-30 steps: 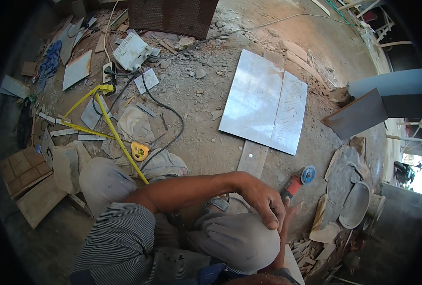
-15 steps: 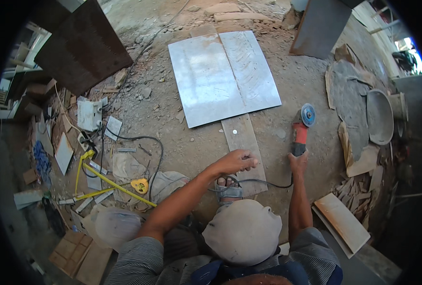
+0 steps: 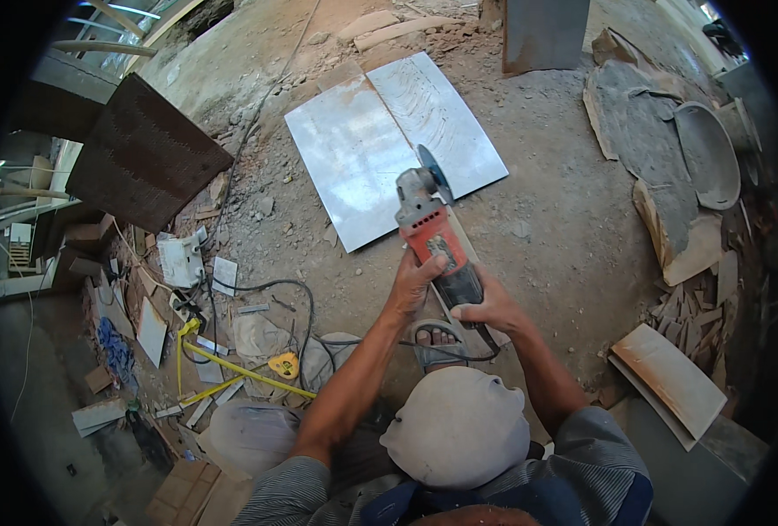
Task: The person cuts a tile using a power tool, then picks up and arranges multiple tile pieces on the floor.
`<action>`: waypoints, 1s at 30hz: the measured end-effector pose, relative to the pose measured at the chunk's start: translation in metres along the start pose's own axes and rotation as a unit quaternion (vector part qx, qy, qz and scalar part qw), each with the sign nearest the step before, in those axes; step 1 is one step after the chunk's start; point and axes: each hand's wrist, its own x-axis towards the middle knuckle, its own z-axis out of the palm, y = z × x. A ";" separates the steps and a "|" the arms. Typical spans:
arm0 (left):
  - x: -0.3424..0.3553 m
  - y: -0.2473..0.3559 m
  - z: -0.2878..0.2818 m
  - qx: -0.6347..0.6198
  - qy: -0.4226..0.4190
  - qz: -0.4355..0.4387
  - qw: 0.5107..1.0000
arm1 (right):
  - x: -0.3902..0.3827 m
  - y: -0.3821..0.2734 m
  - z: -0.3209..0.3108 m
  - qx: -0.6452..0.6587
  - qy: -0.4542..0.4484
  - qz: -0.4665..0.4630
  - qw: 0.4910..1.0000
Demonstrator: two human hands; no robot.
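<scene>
A red and black angle grinder (image 3: 433, 237) with a blue disc (image 3: 434, 173) is held up in front of me. My left hand (image 3: 414, 282) grips the side of its body, thumb across it. My right hand (image 3: 492, 307) is wrapped round the black rear handle. Beyond it lies a large glossy white tile (image 3: 348, 165) with a seam or crack and brownish streaks, on top of a long strip partly hidden by the tool. The black cord (image 3: 433, 354) loops past my sandalled foot (image 3: 434, 338).
Yellow tape measure (image 3: 284, 366), yellow folding rule (image 3: 248, 374), power strip (image 3: 184, 302) and white box (image 3: 181, 259) lie left among rubble. A dark panel (image 3: 148, 153) stands upper left, a grey panel (image 3: 542, 35) at the back. Broken slabs (image 3: 621, 118) and a tile stack (image 3: 667, 377) are right.
The grinder has been lifted off the ground and brought toward the middle. My left hand has moved from by my knee onto the grinder. The view has shifted forward.
</scene>
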 end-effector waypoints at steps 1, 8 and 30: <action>0.000 0.006 -0.010 0.009 0.018 0.027 0.999 | 0.011 -0.012 0.007 -0.017 -0.016 -0.021 1.000; 0.002 0.057 -0.021 0.121 0.075 0.110 0.984 | 0.074 -0.045 0.040 0.004 -0.108 -0.034 0.994; 0.017 0.045 -0.031 -0.078 -0.103 0.019 0.991 | 0.065 -0.034 0.043 0.086 -0.069 -0.019 0.994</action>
